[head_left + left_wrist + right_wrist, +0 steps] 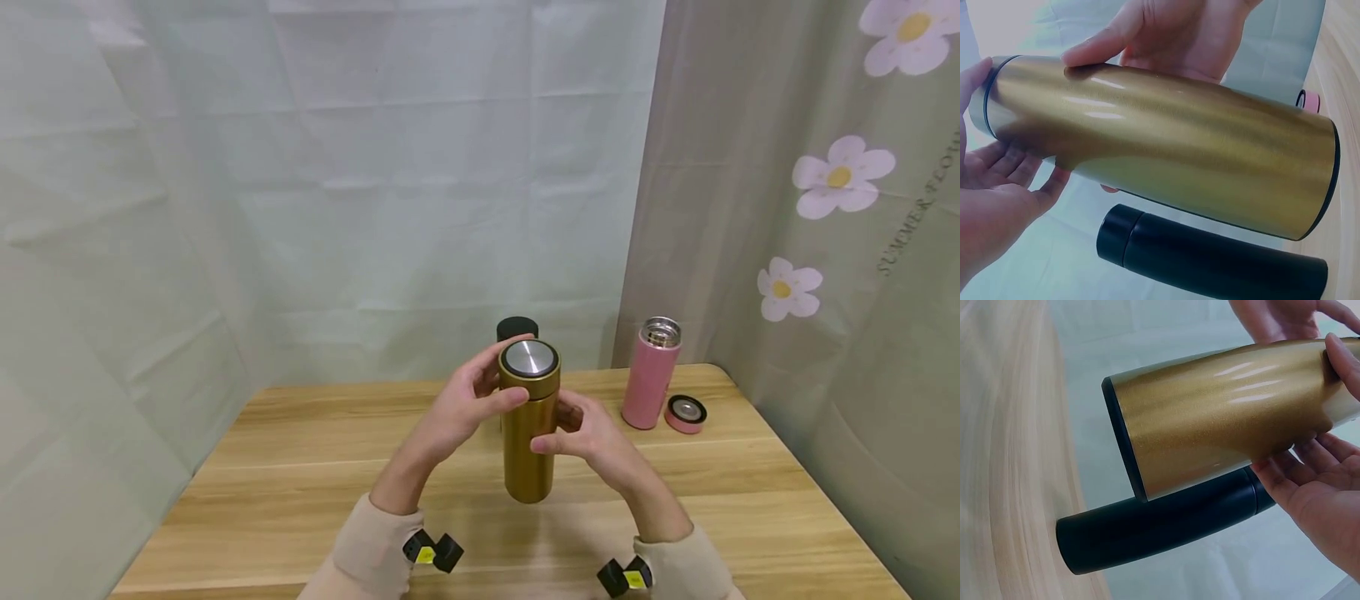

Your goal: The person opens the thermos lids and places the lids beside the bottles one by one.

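A gold thermos bottle [528, 450] with a steel-topped lid [530, 358] is held upright in both hands. My left hand [467, 402] grips it at the lid, the thumb across the front by the seam. Lower down, my right hand [602, 440] holds the body, its thumb on the front and its fingers behind. In the right wrist view a gap shows between the gold bottle's base [1125, 440] and the wooden table [1016, 456]. Behind it stands a black thermos bottle [1222, 253], mostly hidden in the head view except for its black cap [517, 327].
To the right stands a pink thermos bottle [651, 379] with its steel mouth uncovered. A pink lid [686, 414] lies beside it on the table. Pale curtains [420, 183] hang behind the table and along its sides.
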A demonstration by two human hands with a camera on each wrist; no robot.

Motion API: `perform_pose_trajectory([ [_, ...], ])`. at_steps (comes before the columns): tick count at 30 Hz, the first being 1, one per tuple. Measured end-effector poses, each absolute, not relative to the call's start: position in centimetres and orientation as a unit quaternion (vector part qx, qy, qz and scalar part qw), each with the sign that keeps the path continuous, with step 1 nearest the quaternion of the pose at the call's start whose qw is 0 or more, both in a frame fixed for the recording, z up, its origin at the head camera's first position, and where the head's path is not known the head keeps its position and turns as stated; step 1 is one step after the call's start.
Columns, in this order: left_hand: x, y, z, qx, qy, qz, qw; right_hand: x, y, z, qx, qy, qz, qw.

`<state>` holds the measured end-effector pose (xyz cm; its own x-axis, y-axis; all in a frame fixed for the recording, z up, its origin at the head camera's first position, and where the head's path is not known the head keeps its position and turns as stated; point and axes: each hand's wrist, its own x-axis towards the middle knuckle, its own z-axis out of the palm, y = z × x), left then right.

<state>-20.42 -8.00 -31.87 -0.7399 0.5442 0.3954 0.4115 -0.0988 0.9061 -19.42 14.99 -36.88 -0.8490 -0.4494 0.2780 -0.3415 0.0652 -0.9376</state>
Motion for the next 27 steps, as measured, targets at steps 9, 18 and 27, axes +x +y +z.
perform_pose_trajectory([
  [9,-19.93,-7.34,-31.90,0.318,0.681,0.660,0.003,-19.32,14.62,-36.89,-0.264,0.734,-0.625,0.021],
  [18,-20.30,-7.79,-32.02,0.343,0.674,0.653,0.032,-19.29,14.70,-36.90,-0.266,0.733,-0.625,0.027],
  [27,-20.31,-7.97,-31.82,0.353,0.672,0.649,0.050,-19.49,14.91,-36.95,-0.288,0.732,-0.617,0.032],
])
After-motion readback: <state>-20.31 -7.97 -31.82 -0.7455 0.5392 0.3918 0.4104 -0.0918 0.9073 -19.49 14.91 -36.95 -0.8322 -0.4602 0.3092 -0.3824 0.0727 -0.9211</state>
